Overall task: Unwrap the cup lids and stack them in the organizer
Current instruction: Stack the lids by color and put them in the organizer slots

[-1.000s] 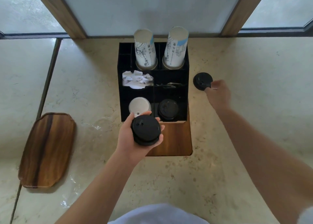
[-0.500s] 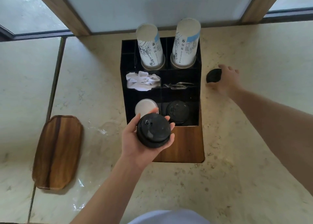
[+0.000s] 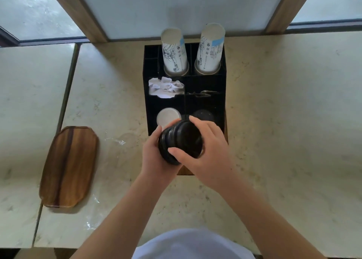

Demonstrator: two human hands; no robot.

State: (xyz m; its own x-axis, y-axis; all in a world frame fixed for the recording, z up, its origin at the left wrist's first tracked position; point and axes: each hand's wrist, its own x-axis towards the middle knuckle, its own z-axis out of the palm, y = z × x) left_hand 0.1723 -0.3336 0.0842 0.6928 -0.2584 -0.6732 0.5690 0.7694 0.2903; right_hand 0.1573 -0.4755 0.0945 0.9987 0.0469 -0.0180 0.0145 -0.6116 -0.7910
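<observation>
Head view, looking down on a pale marble table (image 3: 284,121). At far left lies an oblong brown wooden tray (image 3: 68,167), well apart from everything else. Near it, a scrap of clear plastic wrap (image 3: 117,141) lies on the table. In the middle stands a black compartmented organizer (image 3: 185,86): two tall stacks of printed white paper cups (image 3: 174,55) at the back, crumpled white paper (image 3: 165,87) in the middle-left slot, a white round lid (image 3: 168,117) front-left, black lids (image 3: 202,114) front-right. Just before the organizer, the left hand (image 3: 154,156) cups a stack of black plastic cup lids (image 3: 179,141) from below; the right hand (image 3: 207,153) closes over its top, partly hiding the organizer's front.
</observation>
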